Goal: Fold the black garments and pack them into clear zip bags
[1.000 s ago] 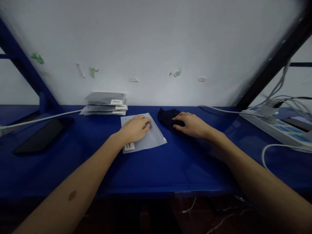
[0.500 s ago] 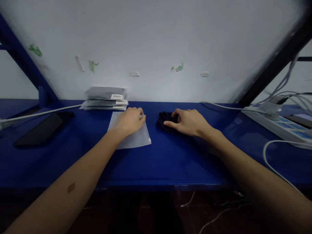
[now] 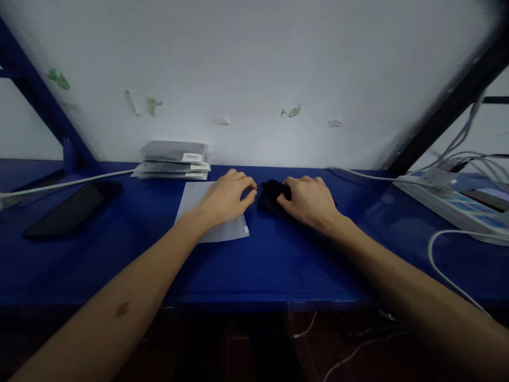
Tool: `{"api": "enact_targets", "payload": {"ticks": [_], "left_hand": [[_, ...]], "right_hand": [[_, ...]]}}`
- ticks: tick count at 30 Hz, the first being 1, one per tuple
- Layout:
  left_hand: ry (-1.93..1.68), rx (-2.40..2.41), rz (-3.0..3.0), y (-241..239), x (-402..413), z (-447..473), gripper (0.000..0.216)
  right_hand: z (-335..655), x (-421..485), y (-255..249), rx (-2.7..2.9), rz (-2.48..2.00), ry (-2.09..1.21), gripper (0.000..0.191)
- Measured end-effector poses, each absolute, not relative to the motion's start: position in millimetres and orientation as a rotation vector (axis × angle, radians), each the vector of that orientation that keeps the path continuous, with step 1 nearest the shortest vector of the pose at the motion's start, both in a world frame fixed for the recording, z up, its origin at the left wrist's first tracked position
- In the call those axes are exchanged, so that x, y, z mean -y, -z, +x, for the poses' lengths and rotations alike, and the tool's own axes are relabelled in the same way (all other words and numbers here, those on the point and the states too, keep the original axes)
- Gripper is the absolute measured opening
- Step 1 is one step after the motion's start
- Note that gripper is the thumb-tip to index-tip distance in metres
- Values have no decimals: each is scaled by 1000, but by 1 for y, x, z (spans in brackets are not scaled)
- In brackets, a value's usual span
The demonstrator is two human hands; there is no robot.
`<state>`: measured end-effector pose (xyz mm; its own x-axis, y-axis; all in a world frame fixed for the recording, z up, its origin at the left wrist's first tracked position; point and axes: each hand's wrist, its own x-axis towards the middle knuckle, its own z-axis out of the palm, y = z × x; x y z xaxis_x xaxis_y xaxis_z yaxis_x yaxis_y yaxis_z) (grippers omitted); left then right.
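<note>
My left hand [image 3: 226, 197] lies on the right end of a frosted zip bag [image 3: 194, 197] on the blue table [image 3: 254, 265], its fingers curled and reaching toward a folded dark cloth [image 3: 271, 195]. My right hand [image 3: 308, 201] rests on that dark cloth, fingers bent over it and gripping its left part. The two hands are close together, almost touching at the cloth. The bag lies flat, its zip edge toward the cloth.
A stack of packed grey bags [image 3: 173, 159] sits by the white wall. A black phone [image 3: 73, 208] lies at the left with a white cable [image 3: 63, 183] behind it. A power strip [image 3: 449, 199] and loose cables [image 3: 441, 254] occupy the right side.
My left hand has slid right across the bag toward the cloth. My right hand has closed further over the dark cloth and drawn it slightly toward the bag.
</note>
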<state>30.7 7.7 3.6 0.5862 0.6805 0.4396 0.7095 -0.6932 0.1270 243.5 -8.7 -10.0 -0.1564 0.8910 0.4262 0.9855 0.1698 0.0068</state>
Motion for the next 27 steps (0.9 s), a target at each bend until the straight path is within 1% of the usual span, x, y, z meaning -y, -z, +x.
{"api": "enact_targets", "payload": {"ticks": [3,5,9,13,18,20,21,24,27], "left_hand": [[753,1110,-2846,-3,-2,34,32],[686,1048,-2957,-3,1,35,35],[518,1080,-3004,-4,-1,31,38],[461,1332,-2767,-4,-12,24,45],[411,1582,-2488,-1,-21,14,31],[424,1626,-2438,0,-23,12,30],[433,1647,-2422,1,-23,11,30],[459,1722,-2384,0,-23,11,35],[453,1778,-2356,0,-24,13,42]], "right_hand": [[244,6,11,1929,-1740,212,28],[247,3,10,1799,-1660,85,26],[259,-3,5,1533,-1531,82,23],[284,-14,5,1333,-1514,160,36],[322,-28,17,1225,-1816,91,57],[329,-29,22,1298,-1956,142,60],[330,-29,24,1358,-2000,204,58],[325,-26,26,1557,-1994,388,45],[317,-24,24,1756,-1938,363,37]]}}
